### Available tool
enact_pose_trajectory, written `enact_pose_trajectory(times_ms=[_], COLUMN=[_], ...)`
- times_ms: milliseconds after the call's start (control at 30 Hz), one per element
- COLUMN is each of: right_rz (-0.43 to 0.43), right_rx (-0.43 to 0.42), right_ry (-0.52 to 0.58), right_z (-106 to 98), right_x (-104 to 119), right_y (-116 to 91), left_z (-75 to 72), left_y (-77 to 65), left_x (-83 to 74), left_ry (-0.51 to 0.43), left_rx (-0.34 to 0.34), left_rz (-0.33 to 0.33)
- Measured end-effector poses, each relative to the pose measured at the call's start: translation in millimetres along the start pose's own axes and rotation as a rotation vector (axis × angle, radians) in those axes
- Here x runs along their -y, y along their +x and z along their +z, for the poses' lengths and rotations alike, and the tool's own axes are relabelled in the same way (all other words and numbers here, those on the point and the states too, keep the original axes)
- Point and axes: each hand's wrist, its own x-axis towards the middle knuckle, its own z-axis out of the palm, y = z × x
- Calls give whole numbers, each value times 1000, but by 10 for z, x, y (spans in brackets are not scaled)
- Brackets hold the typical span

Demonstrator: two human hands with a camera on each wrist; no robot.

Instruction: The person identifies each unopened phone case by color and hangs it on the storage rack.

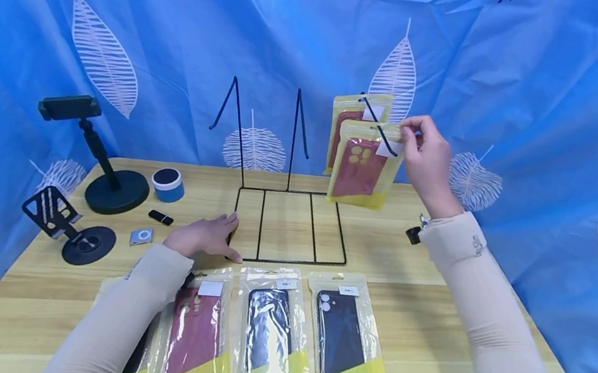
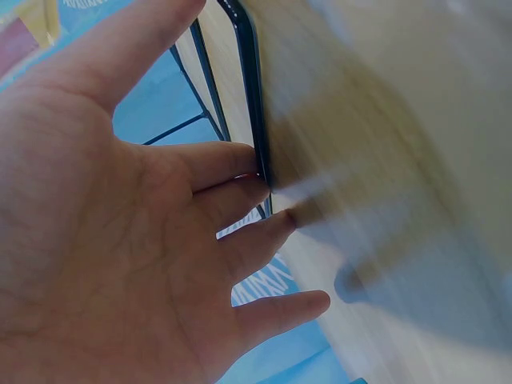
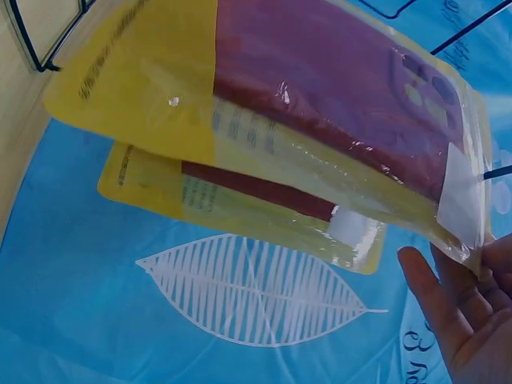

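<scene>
My right hand (image 1: 426,156) pinches the top corner of a packaged red phone case (image 1: 359,173), which hangs near the front end of a rack prong. Behind it on that prong hangs another packaged red phone case (image 1: 346,123). In the right wrist view, the front packet (image 3: 320,88) slants across, with my fingers at its corner. My left hand (image 1: 207,236) lies at the left side of the black wire rack (image 1: 288,263), thumb spread near its front corner. The left wrist view shows those fingers touching the rack's wire (image 2: 254,96).
Packaged phone cases lie along the front: a red one (image 1: 195,331), a black one (image 1: 267,329) and another black one (image 1: 341,336). A further packet is partly under my left sleeve. At left stand two phone stands (image 1: 117,190), a blue round speaker (image 1: 167,186) and small gadgets (image 1: 141,236).
</scene>
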Motion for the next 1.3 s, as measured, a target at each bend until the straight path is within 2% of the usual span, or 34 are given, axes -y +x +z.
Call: enact_pose_trajectory(times_ms=[300,567,867,1033,1167,1300], right_rz=[100,103,112,124,159,241], right_rx=[78,52,111,136,162,252], right_ry=[-86,-100,-143,-136,-108,-85], right_z=[210,359,410,395,356,301], right_x=[-96,-212,-215,-222,-245,-298], right_y=[323,447,576,567,482,293], left_z=[-13,-5,3,-11,-18,-8], left_y=[-25,-9,9,2,5,10], left_x=[-2,-12,16,23,24,26], left_ry=[-22,-11,0,14,26,9], left_rx=[-11,-13,-5,-4,-11,-7], left_rz=[-9,-14,-17,-19,-10,-8])
